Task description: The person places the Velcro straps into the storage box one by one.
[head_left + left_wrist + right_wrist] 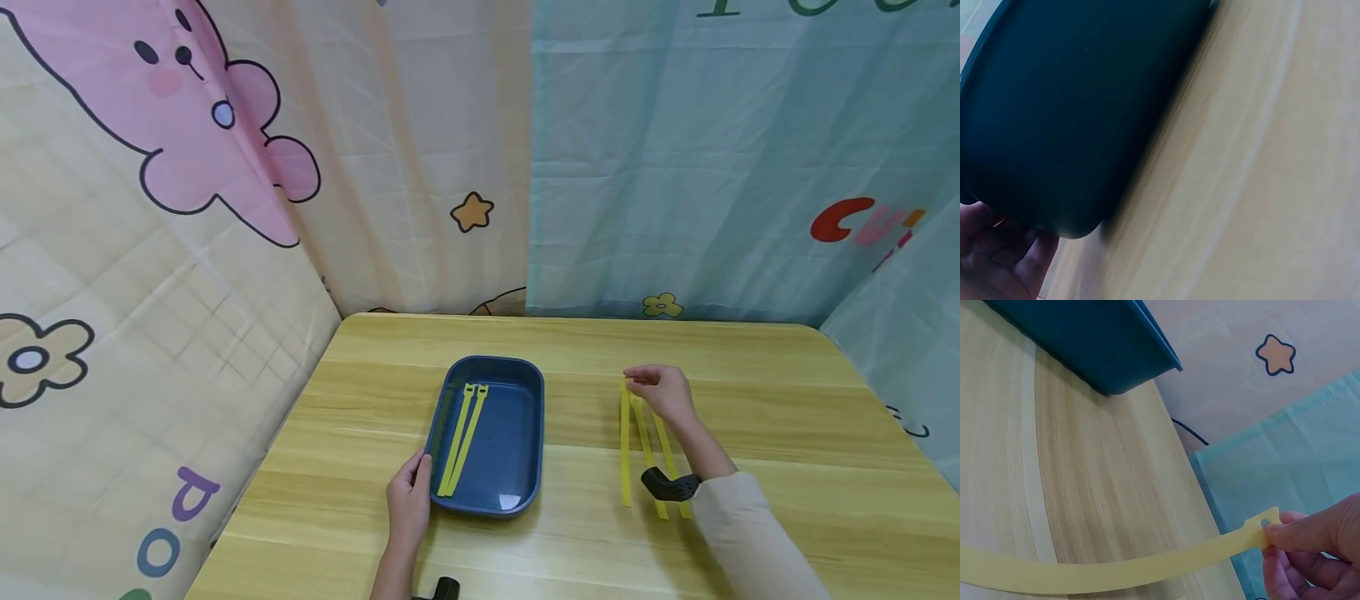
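My left hand [409,500] grips the near left rim of a blue plastic tray [506,450]; in the left wrist view its fingers [1038,256] curl at the tray's wall [1079,125]. Two yellow hook-and-loop cable ties [468,442] lie side by side in the tray, heads at the far end. To the right of it, my right hand [664,392] pinches another yellow cable tie [1116,578] by its slotted head, between thumb and fingers. Its strap hangs toward the table. Two more yellow cable ties [647,442] lie beside it, partly hidden by my right hand and wrist.
The wooden table [585,542] meets printed curtains [420,167] at its back and left edges. A black wrist camera mount [670,485] sits on my right wrist, above the loose ties. Another black mount [446,588] shows at my left wrist.
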The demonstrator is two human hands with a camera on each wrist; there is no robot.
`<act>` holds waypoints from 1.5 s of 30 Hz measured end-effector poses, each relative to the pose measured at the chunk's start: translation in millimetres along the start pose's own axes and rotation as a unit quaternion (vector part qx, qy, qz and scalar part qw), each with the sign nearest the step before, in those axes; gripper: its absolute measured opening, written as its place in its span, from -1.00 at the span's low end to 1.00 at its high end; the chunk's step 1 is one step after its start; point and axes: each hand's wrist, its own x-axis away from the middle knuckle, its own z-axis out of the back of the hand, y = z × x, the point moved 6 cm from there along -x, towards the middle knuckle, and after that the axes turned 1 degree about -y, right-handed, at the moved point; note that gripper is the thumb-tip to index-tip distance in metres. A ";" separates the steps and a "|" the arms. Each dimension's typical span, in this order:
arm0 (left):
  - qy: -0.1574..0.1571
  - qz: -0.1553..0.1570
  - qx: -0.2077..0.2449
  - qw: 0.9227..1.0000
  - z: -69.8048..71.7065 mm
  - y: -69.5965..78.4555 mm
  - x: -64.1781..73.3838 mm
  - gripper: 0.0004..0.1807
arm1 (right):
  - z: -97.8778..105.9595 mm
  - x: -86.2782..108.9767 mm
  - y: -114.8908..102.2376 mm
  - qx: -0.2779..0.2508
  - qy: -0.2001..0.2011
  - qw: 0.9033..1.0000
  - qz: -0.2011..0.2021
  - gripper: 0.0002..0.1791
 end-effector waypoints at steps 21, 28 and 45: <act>-0.009 0.012 0.008 1.000 1.2 0.2 1.0 -0.64 | 10.2 6.4 -10.7 -0.003 0.001 1.000 0.020 -0.71; -0.012 0.010 0.006 1.000 1.0 0.9 0.9 -0.64 | 12.8 13.8 -21.3 -0.015 -0.005 0.999 0.034 -0.71; -0.010 0.015 0.010 1.000 0.9 0.6 1.1 -0.63 | 18.4 23.1 -37.3 -0.024 -0.003 0.999 0.036 -0.69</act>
